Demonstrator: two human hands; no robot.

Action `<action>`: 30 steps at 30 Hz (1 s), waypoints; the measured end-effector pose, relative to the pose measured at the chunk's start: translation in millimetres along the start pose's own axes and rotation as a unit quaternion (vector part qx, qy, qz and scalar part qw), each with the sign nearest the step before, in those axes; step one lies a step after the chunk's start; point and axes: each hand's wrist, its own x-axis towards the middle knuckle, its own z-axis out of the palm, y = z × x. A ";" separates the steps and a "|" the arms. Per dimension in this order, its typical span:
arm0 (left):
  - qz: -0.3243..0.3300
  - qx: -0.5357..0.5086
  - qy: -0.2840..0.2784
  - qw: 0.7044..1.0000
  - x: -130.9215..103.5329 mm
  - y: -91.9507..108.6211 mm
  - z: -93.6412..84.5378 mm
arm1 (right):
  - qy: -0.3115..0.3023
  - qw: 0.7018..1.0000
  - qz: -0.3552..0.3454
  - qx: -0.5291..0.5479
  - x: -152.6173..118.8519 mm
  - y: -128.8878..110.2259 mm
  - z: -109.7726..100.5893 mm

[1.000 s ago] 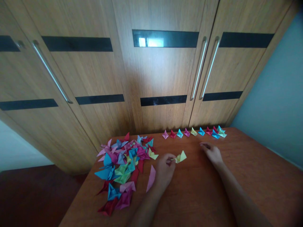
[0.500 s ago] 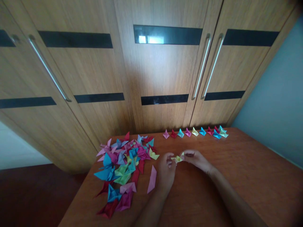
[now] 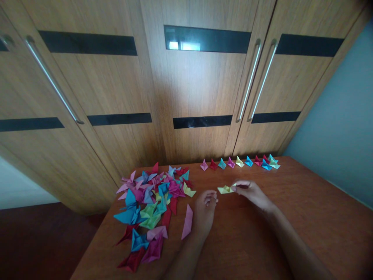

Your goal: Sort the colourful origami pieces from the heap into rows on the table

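A small yellow paper boat (image 3: pixel 226 189) is pinched at its right tip between the thumb and fingers of my right hand (image 3: pixel 251 194), above the middle of the table. My left hand (image 3: pixel 205 210) is just left of the boat and apart from it; its fingers are loosely curled with nothing visible in them. Close beside my left wrist lies a folded pink paper strip (image 3: pixel 187 222). Another yellow folded boat (image 3: pixel 189 190) sits at the right edge of a colourful heap of folded paper (image 3: pixel 151 212) to the left.
Along the back of the brown wooden table (image 3: pixel 247 241) stands a row of small folded paper boats, among them a yellow one (image 3: pixel 239 161) and a blue one (image 3: pixel 266 165). Behind the table rises a wooden wardrobe (image 3: pixel 201 89) with metal handles. A bluish wall (image 3: pixel 340 128) is at the right.
My left hand has let go of the yellow boat. My right hand has carried the boat slightly right, away from the left hand.
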 end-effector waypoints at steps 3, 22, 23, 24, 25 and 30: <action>-0.015 0.023 -0.016 0.999 -1.1 1.2 1.0 | 0.160 0.986 0.029 -0.034 -1.0 23.7 -32.4; 0.025 0.158 -0.099 0.982 -4.0 10.4 4.4 | 0.268 0.791 0.302 -0.460 36.9 88.1 -110.2; 0.024 0.159 -0.100 0.982 -4.1 10.2 4.5 | 0.264 0.791 0.306 -0.460 38.7 88.5 -110.9; 0.023 0.158 -0.101 0.982 -4.2 9.9 4.7 | 0.262 0.790 0.309 -0.460 40.0 89.0 -111.4; 0.021 0.156 -0.102 0.982 -4.3 9.6 4.8 | 0.260 0.789 0.312 -0.461 41.0 89.5 -111.9; 0.023 0.159 -0.104 0.982 -5.1 8.8 5.5 | 0.251 0.791 0.305 -0.466 42.6 92.4 -113.7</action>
